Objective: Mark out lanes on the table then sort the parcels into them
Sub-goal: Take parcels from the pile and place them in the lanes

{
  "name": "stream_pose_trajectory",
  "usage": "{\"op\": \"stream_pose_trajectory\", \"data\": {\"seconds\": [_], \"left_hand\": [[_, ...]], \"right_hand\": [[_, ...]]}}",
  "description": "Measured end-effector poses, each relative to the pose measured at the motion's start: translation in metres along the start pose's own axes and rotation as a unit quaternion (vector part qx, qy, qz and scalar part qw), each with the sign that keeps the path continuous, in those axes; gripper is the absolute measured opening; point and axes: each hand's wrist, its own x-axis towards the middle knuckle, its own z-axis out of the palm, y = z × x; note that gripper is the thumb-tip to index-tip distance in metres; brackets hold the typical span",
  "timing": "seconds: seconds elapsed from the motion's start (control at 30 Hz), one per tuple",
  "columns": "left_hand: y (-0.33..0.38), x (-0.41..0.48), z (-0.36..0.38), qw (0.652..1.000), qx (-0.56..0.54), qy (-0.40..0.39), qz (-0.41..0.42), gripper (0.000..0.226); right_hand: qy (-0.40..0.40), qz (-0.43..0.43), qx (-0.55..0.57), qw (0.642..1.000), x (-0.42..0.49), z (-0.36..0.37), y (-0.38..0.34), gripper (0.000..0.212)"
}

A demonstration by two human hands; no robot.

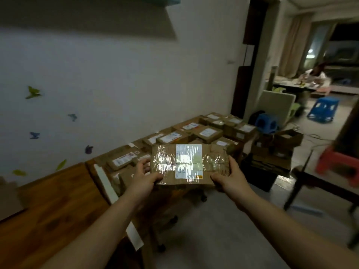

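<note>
Parcel [165,152] of taped brown cardboard, mid-frame, gripped by left hand [144,176] and right hand [231,178]; white label [188,162] reads "69 00".

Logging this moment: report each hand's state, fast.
Left hand: grips the parcel at its left end.
Right hand: grips its right end.

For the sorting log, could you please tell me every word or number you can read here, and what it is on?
"69 00", faint, low on the white label of the parcel that the left hand and right hand hold.
Rest of that label: lost in glare, unreadable.
Labels on the other parcels on the table: too small and blurred to read.
</note>
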Motion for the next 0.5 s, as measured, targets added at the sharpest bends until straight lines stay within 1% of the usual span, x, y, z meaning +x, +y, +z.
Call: {"op": "stream_pose_trajectory", "data": {"seconds": [0.03, 0.1, 0.2, 0.23, 0.3, 0.4, 0.47, 0.5], "left_hand": [[-0.001, 0.008, 0.022, 1.000, 0.011, -0.015, -0.007, 0.064], [-0.002, 0.017, 0.040, 0.999, 0.024, -0.027, -0.016, 0.062], [-0.012, 0.045, 0.074, 0.998, 0.035, -0.042, -0.034, 0.063], [-0.016, 0.056, 0.082, 0.998, 0.039, -0.043, -0.040, 0.064], [-0.025, 0.081, 0.096, 0.997, 0.051, -0.038, -0.047, 0.064], [-0.038, 0.128, 0.108, 0.996, 0.062, -0.027, -0.059, 0.067], [-0.042, 0.162, 0.111, 0.995, 0.070, -0.013, -0.063, 0.069], [-0.043, 0.177, 0.112, 0.995, 0.075, -0.003, -0.066, 0.069]], "right_hand": [[0.012, 0.004, 0.000, 1.000, 0.008, -0.019, 0.006, 0.067], [0.024, 0.005, -0.003, 1.000, 0.016, -0.033, 0.013, 0.063], [0.044, 0.014, -0.002, 0.999, 0.040, -0.057, 0.027, 0.062], [0.049, 0.030, -0.012, 0.998, 0.053, -0.063, 0.031, 0.063], [0.054, 0.051, -0.024, 0.997, 0.082, -0.068, 0.038, 0.068], [0.051, 0.049, -0.067, 0.995, 0.141, -0.070, 0.050, 0.082], [0.036, 0.047, -0.074, 0.995, 0.181, -0.068, 0.057, 0.073], [0.028, 0.047, -0.079, 0.995, 0.198, -0.066, 0.056, 0.071]]}}
